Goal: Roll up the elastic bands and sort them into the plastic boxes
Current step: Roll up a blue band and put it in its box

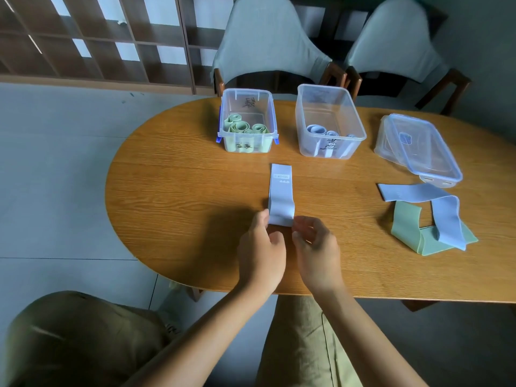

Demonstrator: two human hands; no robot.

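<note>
- Hands meet at the near end of a pale blue elastic band (pixel 281 195) that lies flat on the wooden table (pixel 173 196), stretched away from the person toward the boxes, with a small printed label near its far end.
- Left hand (pixel 261 254) has its fingers curled around the band's near left edge, thumb tucked inward, gripping it.
- Right hand (pixel 315 247) pinches the band's near right corner with curled fingertips; the near end of the band lifts slightly off the table between the two hands.
- Left plastic box (pixel 247 124), clear with blue clips, stands beyond the band and holds several rolled green bands (pixel 243 127) standing on edge.
- Right plastic box (pixel 329 121), also clear, stands just beside it to the right and holds a few rolled blue bands (pixel 321 130) at its near side.
- Both boxes carry dark handwritten marks on their walls, too small to read.
- Two clear lids (pixel 418 146) lie stacked at a tilt, right of the boxes.
- Near the table's right side, a loose blue band (pixel 413 192) drapes over a loose green band (pixel 405 227), touching it; both are unrolled.
- Two grey upholstered chairs (pixel 265 43) stand behind the table.
</note>
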